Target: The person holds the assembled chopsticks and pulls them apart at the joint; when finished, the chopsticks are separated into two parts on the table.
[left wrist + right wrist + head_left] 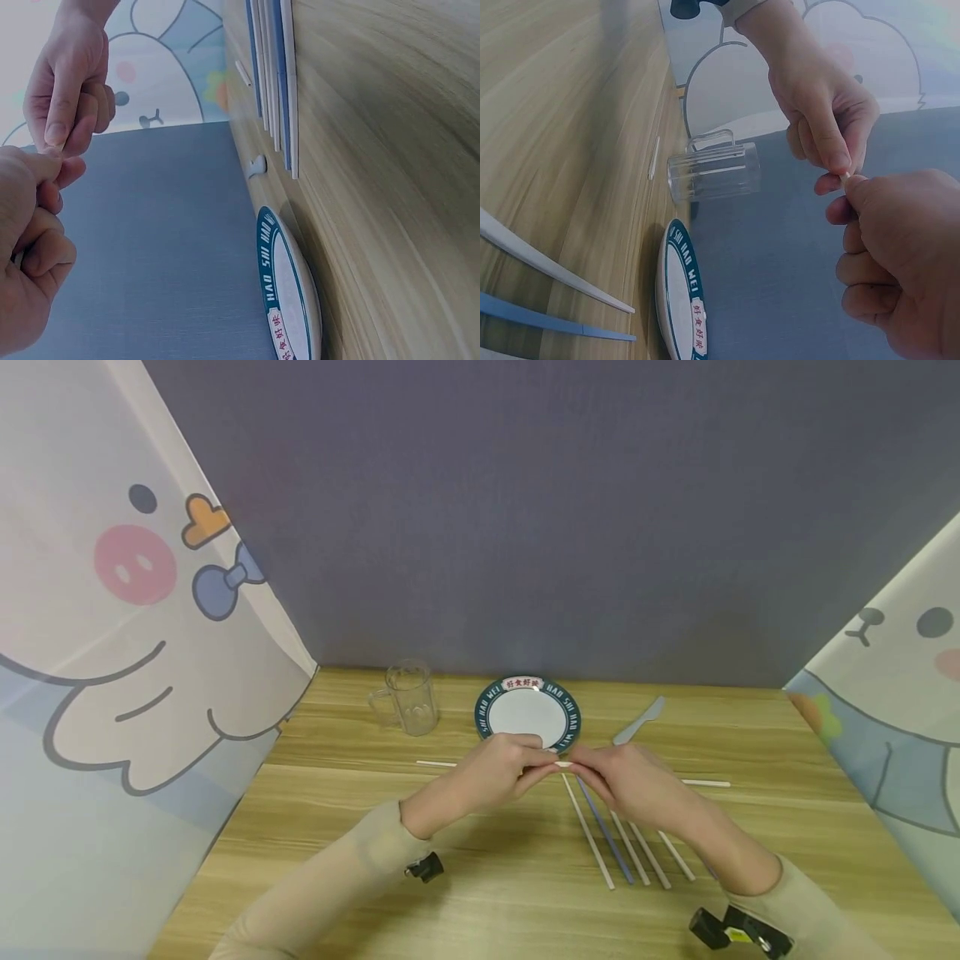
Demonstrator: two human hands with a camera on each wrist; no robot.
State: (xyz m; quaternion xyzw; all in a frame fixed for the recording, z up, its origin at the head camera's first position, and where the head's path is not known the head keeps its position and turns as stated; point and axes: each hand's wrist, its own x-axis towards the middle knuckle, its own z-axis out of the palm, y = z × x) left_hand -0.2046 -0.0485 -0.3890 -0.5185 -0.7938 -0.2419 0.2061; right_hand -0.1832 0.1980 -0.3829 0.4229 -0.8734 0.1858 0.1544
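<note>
Above the table, just in front of the plate, my left hand (498,768) and right hand (637,785) meet fingertip to fingertip. Both pinch a small white piece, seemingly part of a thin white stick (562,764), between thumb and fingers. Only a short bit of it shows in the gap; the fingers hide the rest. In the left wrist view the right hand (71,90) comes in from the top, the left hand (30,255) from the left edge. The right wrist view has the left hand (821,105) above and the right hand (907,255) below.
A round plate (489,714) with a dark green lettered rim stands behind the hands. A clear mug (412,702) is at back left, a pale grey knife (639,722) at back right. Several white sticks and a blue stick (603,831) lie below the right hand.
</note>
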